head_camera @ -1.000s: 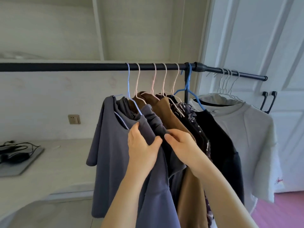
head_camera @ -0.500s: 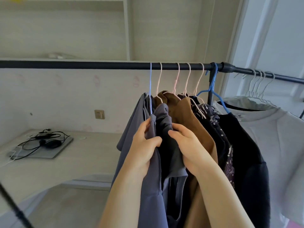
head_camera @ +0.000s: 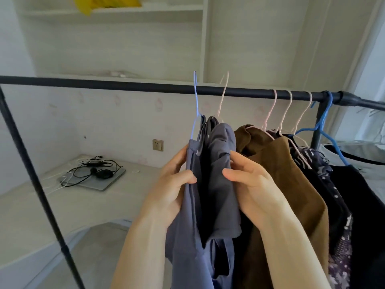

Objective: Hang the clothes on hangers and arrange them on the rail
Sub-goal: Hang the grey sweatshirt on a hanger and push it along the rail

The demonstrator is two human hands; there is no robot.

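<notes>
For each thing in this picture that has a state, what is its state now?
left hand: gripping grey-blue garment
right hand: gripping grey-blue garment
grey-blue garment: bunched, its two hanger hooks raised above the rail
brown garment: hanging on rail
dark patterned garment: hanging
black garment: on blue hanger, hanging
rail: left part bare
laptop: closed, cables on top

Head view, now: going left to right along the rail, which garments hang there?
Grey-blue garments held by the left hand and right hand → brown garment → dark patterned garment → black garment → pale garment at the right edge.
</notes>
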